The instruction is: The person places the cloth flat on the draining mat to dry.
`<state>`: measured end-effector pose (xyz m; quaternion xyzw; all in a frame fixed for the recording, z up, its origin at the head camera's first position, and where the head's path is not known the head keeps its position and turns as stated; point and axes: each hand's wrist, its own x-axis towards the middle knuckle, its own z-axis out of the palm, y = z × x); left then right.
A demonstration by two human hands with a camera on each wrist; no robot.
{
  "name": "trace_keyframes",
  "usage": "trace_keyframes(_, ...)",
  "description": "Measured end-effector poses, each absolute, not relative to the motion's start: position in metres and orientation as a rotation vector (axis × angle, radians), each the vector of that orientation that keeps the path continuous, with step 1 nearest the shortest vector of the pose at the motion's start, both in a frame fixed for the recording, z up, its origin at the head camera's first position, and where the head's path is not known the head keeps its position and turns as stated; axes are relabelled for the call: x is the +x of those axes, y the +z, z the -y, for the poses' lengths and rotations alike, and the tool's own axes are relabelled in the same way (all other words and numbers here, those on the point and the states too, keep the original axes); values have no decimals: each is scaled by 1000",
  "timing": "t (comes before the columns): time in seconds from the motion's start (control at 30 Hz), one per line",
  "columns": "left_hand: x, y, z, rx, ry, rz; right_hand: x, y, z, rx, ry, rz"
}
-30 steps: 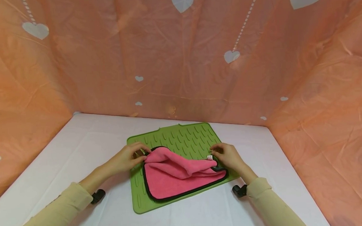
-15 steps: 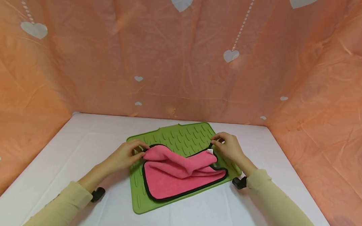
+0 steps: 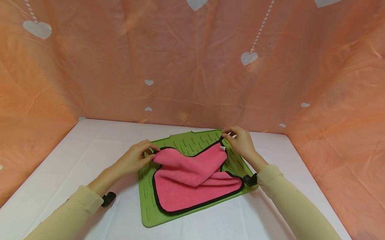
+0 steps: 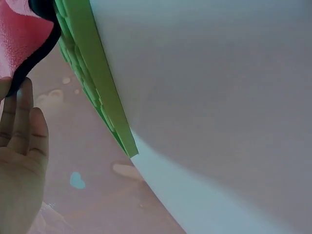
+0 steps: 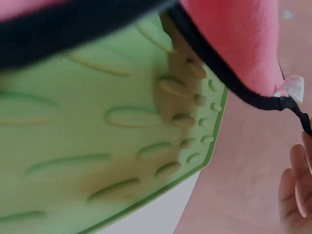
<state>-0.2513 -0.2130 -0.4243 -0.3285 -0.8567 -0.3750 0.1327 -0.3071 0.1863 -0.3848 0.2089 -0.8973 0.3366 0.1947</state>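
Observation:
A pink cleaning cloth [image 3: 195, 195] with black edging lies partly folded over a green ridged mat [image 3: 148, 208]. My left hand [image 3: 137, 156] pinches the cloth's far left corner between thumb and fingers, and the left wrist view shows the lifted black edge at the fingertips of that hand [image 4: 22, 161]. At the far right corner, my right hand [image 3: 242, 141] pinches a short black loop beside a small white tag [image 5: 292, 88]. Raised folds cross the middle of the cloth, while its near edge rests flat on the mat.
The mat sits on a white-covered table [image 3: 116, 227]. Orange curtains [image 3: 164, 56] with white hearts close off the back and both sides. A small black device [image 3: 109, 199] is at the left wrist and another black device [image 3: 250, 180] at the right.
My right hand has taken hold of the loop and moved away from me, drawing the cloth's right corner up the mat. My left hand has shifted slightly the same way.

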Motion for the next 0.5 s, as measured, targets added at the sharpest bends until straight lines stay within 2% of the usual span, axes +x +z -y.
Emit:
trace_keyframes(0.23, -266, -419, 212, -893, -1070, 2504, -328, -385, -182, 485, 1009, 2461)
trace_keyframes(0.5, -288, -425, 215, -853, -1023, 2610, -342, -403, -175, 368, 1121, 2608)
